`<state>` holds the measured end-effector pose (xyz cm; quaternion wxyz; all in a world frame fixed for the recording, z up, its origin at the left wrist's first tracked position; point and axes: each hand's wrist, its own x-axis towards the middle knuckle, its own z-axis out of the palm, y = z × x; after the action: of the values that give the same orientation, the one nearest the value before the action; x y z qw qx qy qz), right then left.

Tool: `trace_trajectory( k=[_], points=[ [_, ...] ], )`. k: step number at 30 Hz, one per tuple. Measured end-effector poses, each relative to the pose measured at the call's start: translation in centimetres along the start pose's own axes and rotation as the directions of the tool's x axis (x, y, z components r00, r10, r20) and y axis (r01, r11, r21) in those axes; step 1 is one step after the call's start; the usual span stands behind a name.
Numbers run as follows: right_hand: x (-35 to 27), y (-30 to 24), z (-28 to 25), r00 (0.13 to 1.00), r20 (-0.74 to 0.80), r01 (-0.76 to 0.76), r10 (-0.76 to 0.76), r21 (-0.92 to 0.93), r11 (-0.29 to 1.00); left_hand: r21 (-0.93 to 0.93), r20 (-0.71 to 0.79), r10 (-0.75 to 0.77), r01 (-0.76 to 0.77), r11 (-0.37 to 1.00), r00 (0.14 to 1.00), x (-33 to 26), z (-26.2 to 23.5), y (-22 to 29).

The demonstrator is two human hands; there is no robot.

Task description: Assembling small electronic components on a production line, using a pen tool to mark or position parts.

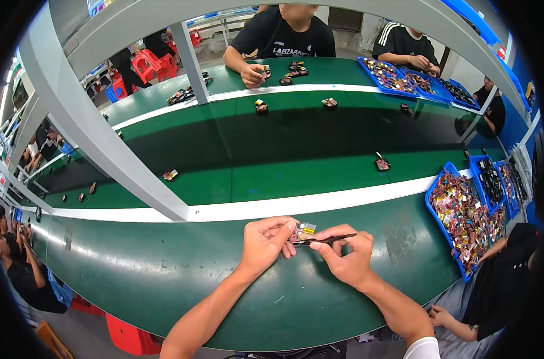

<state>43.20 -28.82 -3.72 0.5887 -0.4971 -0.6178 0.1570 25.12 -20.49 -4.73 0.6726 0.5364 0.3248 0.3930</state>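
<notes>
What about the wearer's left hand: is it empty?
No, the left hand grips a small part that shows silver and yellow between the fingers of both hands.

My green tabletop [164, 269] curves across before me, a white rail [254, 208] along its far edge and a long green belt [296, 182] past that. A pale grey metal frame [98, 137] stands over the far edge and spans above me. I see a red stool [128, 336] below the near edge, left of centre, on grey floor [99, 336], and a blue wall [514, 122] beyond the right end. Light shines off the tabletop's left end.
</notes>
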Motion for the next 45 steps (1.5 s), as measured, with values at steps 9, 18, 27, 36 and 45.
trace_trajectory(
  k=[9,18,27,36,45],
  points=[
    [0.0,0.8,-0.7,0.999,-0.024,0.027,-0.027,-0.022,0.999,0.005,-0.018,-0.003,0.003,1.000,1.000,0.4,0.9,-0.5],
    [0.1,1.4,-2.0,0.998,-0.014,0.056,-0.056,-0.054,0.997,0.015,0.017,-0.008,0.008,1.000,1.000,0.9,2.0,-0.9],
    [0.0,1.6,-2.7,0.995,-0.047,0.089,-0.093,-0.082,0.993,0.106,0.103,0.065,-0.076,0.991,0.993,0.8,3.0,-0.9],
    [0.1,2.3,-3.3,0.971,-0.012,0.235,-0.239,-0.131,0.963,0.118,0.060,0.047,-0.054,0.992,0.997,1.2,3.8,-1.1],
    [-0.2,2.7,-3.8,0.942,0.025,0.333,-0.335,-0.192,0.923,0.022,0.055,-0.018,0.017,1.000,0.998,1.7,4.3,-1.3]
  ],
)
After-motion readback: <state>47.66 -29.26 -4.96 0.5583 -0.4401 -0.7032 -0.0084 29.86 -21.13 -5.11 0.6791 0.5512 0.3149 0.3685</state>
